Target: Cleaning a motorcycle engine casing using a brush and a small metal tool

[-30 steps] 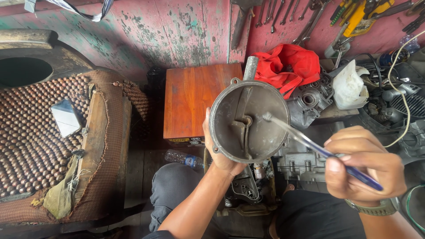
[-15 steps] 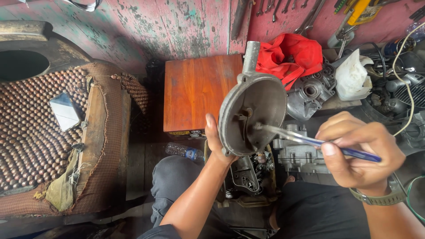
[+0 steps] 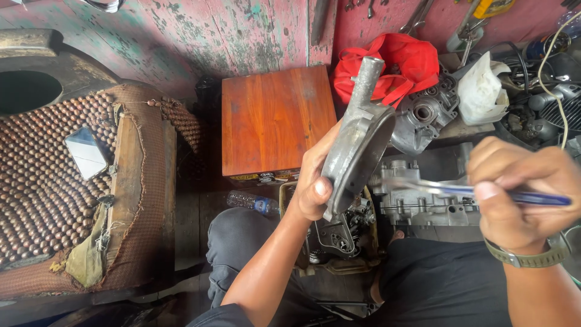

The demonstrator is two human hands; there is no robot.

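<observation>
My left hand (image 3: 315, 181) grips a round grey metal engine cover (image 3: 357, 151) by its rim, held up and turned nearly edge-on, with its tube-like neck pointing up. My right hand (image 3: 520, 194) is closed on a thin blue-handled tool (image 3: 460, 191) whose blurred tip points left toward the cover's inner face. Below the cover, between my knees, sits a dark engine part (image 3: 339, 236). A grey engine casing (image 3: 417, 194) lies just behind the tool.
A reddish wooden box (image 3: 272, 118) stands by the pink wall. A beaded seat mat (image 3: 42, 181) with a phone (image 3: 86, 152) on it lies left. A plastic bottle (image 3: 251, 201) lies near my knee. A red cloth (image 3: 399, 60), white bag (image 3: 481, 88) and engine parts crowd the right.
My left hand has turned the cover from face-on to nearly edge-on. My right hand with the tool has drawn back to the right, away from the cover's centre.
</observation>
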